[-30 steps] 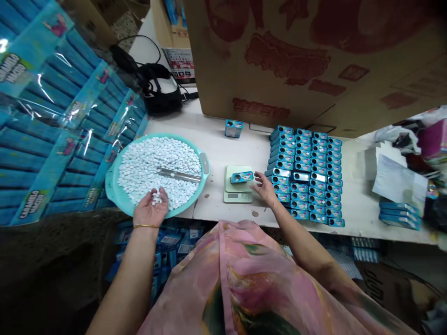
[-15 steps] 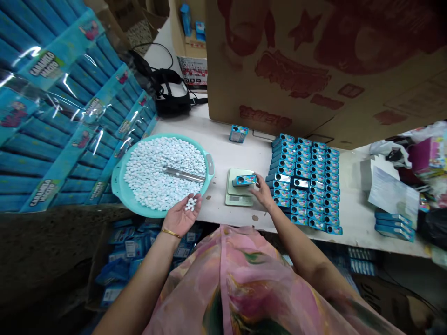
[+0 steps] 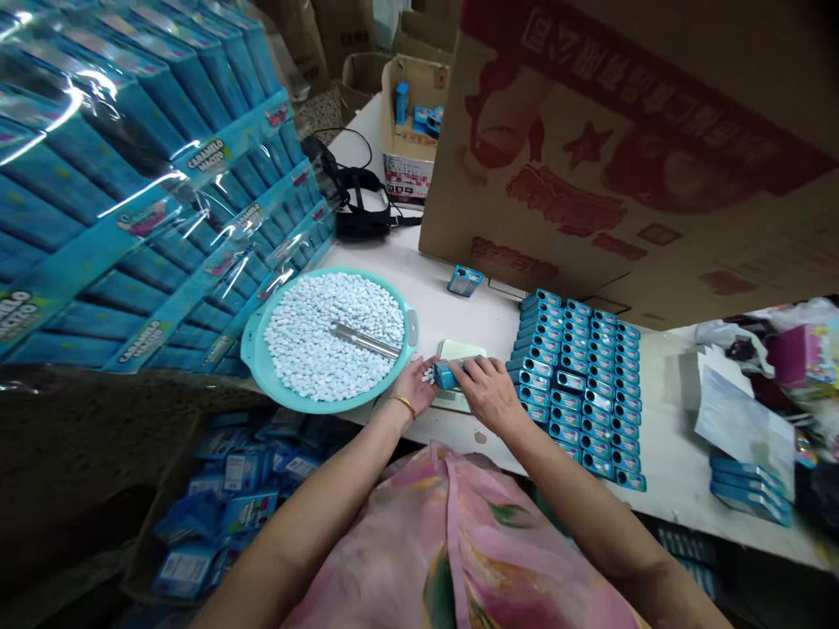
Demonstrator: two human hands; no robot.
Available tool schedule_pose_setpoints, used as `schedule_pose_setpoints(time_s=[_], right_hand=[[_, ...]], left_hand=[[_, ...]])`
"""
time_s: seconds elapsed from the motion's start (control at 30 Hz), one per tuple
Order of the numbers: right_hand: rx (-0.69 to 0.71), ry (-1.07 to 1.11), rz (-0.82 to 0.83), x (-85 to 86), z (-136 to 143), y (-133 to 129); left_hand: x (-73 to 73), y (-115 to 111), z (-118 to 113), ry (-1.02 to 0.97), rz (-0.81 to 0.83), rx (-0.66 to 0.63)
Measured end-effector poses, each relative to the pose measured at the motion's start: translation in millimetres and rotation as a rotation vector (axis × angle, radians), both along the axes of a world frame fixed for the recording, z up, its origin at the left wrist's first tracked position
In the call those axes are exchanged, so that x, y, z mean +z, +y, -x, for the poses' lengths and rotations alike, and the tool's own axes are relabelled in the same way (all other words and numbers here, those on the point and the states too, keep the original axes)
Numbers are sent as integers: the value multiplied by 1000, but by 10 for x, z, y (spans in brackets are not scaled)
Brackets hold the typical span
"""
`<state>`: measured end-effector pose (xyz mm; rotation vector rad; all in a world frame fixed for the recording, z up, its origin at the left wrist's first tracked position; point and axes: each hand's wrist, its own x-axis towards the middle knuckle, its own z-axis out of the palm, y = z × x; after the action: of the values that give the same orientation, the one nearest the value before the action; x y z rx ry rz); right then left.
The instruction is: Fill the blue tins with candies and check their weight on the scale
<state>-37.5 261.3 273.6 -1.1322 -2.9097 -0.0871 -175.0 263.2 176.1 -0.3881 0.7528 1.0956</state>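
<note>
My left hand is cupped palm up with a few white candies in it, beside the basin's right edge. My right hand grips a small blue box from above, tilted so its end meets the candies at my left fingers. Both hands are over a pale green scale, partly hidden by them. The turquoise basin holds white candies and a metal scoop.
Rows of blue boxes stand right of the scale, below a large carton. One blue box stands alone behind. Wrapped blue packs are stacked at left; black straps lie behind the basin.
My left hand has moved right from the basin's edge to the scale. My right hand has lifted the box off the scale and tilted it toward my left hand. The view has shifted.
</note>
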Motion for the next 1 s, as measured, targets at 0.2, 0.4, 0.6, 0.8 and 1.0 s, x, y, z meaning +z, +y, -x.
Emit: schedule_pose_setpoints(time_s=[0.2,0.4,0.6,0.8,1.0], right_hand=[[17,-80,-53,-25,-67,22],[-16,-69,-61,-7,-101,-14],[-76,-41,-42,6,-164,-28],[-117,-6,-2,-67,-262,9],[-132,1,-31,-126,-352,4]], left_hand=[[-20,87,-101,-10,-13,-14],[-83,139,-163,-2,-14,-30],[-135,201,-223,-5,-24,-49],[-149,221,-249,-5,-14,-76],[-160,238,-275,0,-35,-94]])
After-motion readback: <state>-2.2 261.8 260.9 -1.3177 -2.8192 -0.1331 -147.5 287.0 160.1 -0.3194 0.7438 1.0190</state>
